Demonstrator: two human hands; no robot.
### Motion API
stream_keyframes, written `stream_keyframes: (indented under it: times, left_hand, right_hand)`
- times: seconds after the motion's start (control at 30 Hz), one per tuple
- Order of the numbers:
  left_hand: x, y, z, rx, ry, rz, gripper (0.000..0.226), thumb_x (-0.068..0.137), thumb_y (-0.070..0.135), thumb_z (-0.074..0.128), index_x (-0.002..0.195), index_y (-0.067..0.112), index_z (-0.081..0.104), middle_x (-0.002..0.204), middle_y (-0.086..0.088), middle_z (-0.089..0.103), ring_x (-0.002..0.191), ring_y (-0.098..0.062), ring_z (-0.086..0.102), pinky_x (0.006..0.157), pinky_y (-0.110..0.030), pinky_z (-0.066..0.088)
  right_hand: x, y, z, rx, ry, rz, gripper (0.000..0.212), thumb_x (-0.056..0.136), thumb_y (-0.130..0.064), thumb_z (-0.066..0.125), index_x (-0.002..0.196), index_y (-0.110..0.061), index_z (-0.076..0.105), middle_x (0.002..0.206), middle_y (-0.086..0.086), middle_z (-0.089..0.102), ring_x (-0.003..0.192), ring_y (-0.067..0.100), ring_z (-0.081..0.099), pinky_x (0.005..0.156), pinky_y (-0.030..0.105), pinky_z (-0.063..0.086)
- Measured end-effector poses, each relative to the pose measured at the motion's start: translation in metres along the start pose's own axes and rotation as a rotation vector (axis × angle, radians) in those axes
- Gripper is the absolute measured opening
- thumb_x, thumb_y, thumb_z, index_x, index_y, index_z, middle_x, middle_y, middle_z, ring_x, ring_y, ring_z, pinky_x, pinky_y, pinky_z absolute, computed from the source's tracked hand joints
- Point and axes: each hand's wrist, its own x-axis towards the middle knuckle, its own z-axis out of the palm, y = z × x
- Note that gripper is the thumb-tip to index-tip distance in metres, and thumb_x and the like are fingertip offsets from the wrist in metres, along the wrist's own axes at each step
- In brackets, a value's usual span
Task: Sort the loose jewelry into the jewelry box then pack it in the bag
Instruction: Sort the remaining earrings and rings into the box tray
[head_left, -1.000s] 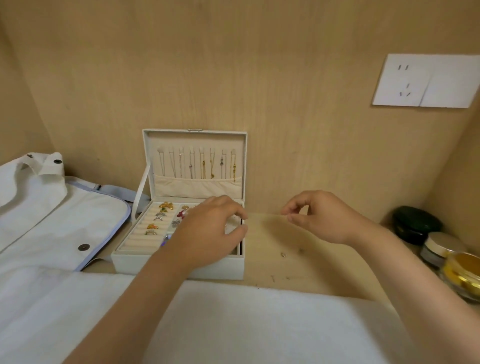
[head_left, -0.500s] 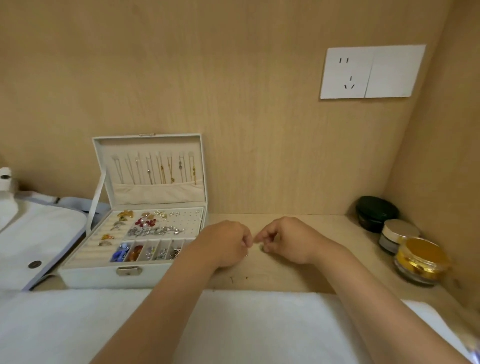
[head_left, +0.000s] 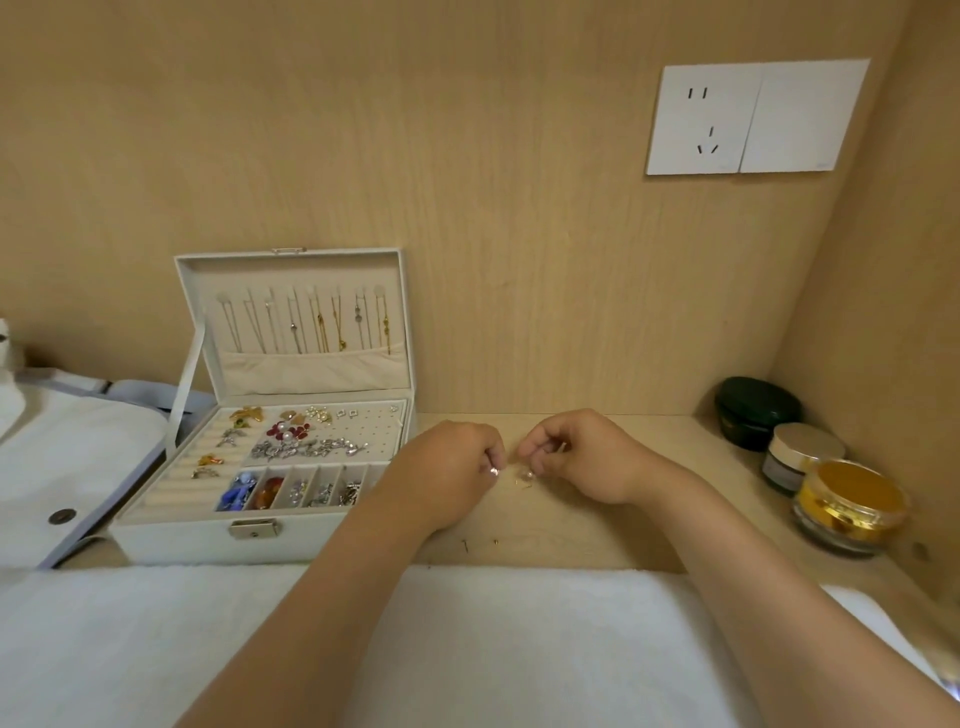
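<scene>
Since one second ago the left hand (head_left: 447, 470) has left the jewelry box (head_left: 171, 543) and come down to the wooden shelf (head_left: 571, 535) right of it. The right hand (head_left: 587, 457) has sunk to meet it. Half a second ago the two fists nearly touched; now a narrow gap is between them.

At far left lies the white bag (head_left: 78, 467) with pale blue edging and a dark snap button, just beside the box. The box stands open, its lid (head_left: 291, 255) upright against the back wall. In the lid, thin silver and gold necklaces (head_left: 311, 322) hang in a row, their ends in a cloth pocket. In the tray, the ring rolls at left hold a few gold and silver pieces. The panel to their right holds red beads with pearls (head_left: 285, 431) and a heap of silver pieces. The front compartments hold a blue piece, an amber one, then silver bits; the last ones are hidden by the left wrist.

The left hand's fingers are curled, thumb and forefinger pinching a small silver piece (head_left: 493, 471). The right hand's fingers are curled too, pinching a pearl earring (head_left: 529, 474) just above the shelf. Two tiny studs (head_left: 466, 544) lie loose near the white cloth (head_left: 519, 649).

In the right corner stand a dark green container (head_left: 756, 413), a jar with a silvery lid (head_left: 802, 449) and a gold jar (head_left: 852, 501). Any print on them is too blurred to read. A white socket plate (head_left: 701, 119) is on the wall above.
</scene>
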Motion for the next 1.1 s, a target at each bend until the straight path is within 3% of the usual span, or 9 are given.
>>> stream_keyframes:
  times: [0.2,0.4,0.5,0.6,0.7,0.83,0.93,1.03,1.1]
  left_hand:
    - [-0.003,-0.002,-0.008,-0.15,0.102,-0.035,0.014,0.087,0.024,0.063,0.097,0.033,0.069,0.083,0.014,0.066,0.082,-0.006,0.061,0.076,-0.027,0.051]
    - [-0.007,-0.007,-0.029,-0.431,0.152,-0.047,0.002,0.085,0.028,0.073,0.085,0.03,0.073,0.075,0.011,0.069,0.063,0.005,0.057,0.065,-0.017,0.045]
    - [-0.014,-0.017,-0.043,-0.458,0.143,-0.045,0.004,0.084,0.025,0.074,0.086,0.029,0.074,0.074,0.01,0.07,0.058,0.006,0.054,0.062,-0.018,0.041]
    - [-0.025,-0.034,-0.061,-0.438,0.133,-0.058,0.003,0.085,0.028,0.074,0.086,0.03,0.075,0.071,0.014,0.069,0.056,0.008,0.053,0.06,-0.017,0.039]
    - [-0.037,-0.058,-0.076,-0.414,0.195,-0.089,0.006,0.086,0.03,0.074,0.091,0.033,0.076,0.079,0.015,0.07,0.063,0.005,0.058,0.064,-0.017,0.042]
    - [-0.05,-0.086,-0.082,-0.437,0.284,-0.131,0.015,0.088,0.024,0.073,0.096,0.035,0.076,0.085,0.019,0.071,0.067,0.006,0.059,0.065,-0.015,0.042]
    - [-0.055,-0.1,-0.079,-0.499,0.311,-0.162,0.018,0.086,0.022,0.074,0.097,0.036,0.074,0.086,0.014,0.069,0.061,0.003,0.055,0.066,-0.021,0.048]
    - [-0.059,-0.108,-0.078,-0.535,0.319,-0.16,0.017,0.085,0.019,0.075,0.092,0.034,0.07,0.079,0.011,0.066,0.058,-0.004,0.053,0.064,-0.03,0.052]
    - [-0.059,-0.11,-0.079,-0.539,0.339,-0.144,0.013,0.083,0.02,0.077,0.086,0.031,0.07,0.077,0.011,0.066,0.062,-0.003,0.054,0.067,-0.028,0.052]
  right_hand:
    - [-0.005,-0.022,-0.002,0.34,0.007,0.042,0.022,0.095,0.006,0.055,0.105,-0.011,0.064,0.079,-0.003,0.068,0.048,0.009,0.053,0.044,0.018,0.038]
    - [-0.007,-0.056,0.006,0.475,0.092,0.022,0.009,0.093,-0.007,0.067,0.096,-0.015,0.07,0.072,0.013,0.061,0.051,0.015,0.05,0.042,0.022,0.035]
    - [-0.005,-0.072,0.015,0.477,0.119,0.013,0.008,0.09,-0.008,0.071,0.096,-0.012,0.073,0.064,-0.001,0.066,0.048,0.011,0.05,0.042,0.019,0.035]
    - [0.0,-0.09,0.026,0.446,0.094,-0.017,0.008,0.088,-0.006,0.073,0.094,-0.012,0.075,0.061,-0.009,0.068,0.047,0.009,0.049,0.042,0.014,0.037]
    - [0.013,-0.108,0.041,0.392,0.074,-0.055,0.008,0.088,-0.005,0.072,0.092,-0.011,0.077,0.065,0.0,0.066,0.05,0.011,0.048,0.047,0.015,0.04]
    - [0.029,-0.123,0.058,0.257,0.004,-0.103,0.01,0.09,-0.003,0.07,0.09,-0.011,0.075,0.05,-0.016,0.058,0.045,-0.001,0.047,0.051,0.012,0.039]
    - [0.036,-0.129,0.068,0.073,-0.057,-0.137,0.011,0.087,-0.004,0.072,0.092,-0.012,0.078,0.065,-0.013,0.068,0.052,-0.006,0.053,0.056,0.007,0.038]
    - [0.04,-0.128,0.073,-0.132,-0.096,-0.148,0.017,0.086,-0.01,0.073,0.086,-0.026,0.078,0.081,-0.007,0.074,0.067,-0.002,0.059,0.067,0.014,0.045]
    - [0.04,-0.127,0.076,-0.207,-0.122,-0.141,0.019,0.085,-0.013,0.074,0.082,-0.032,0.076,0.082,-0.011,0.074,0.069,-0.004,0.06,0.07,0.015,0.046]
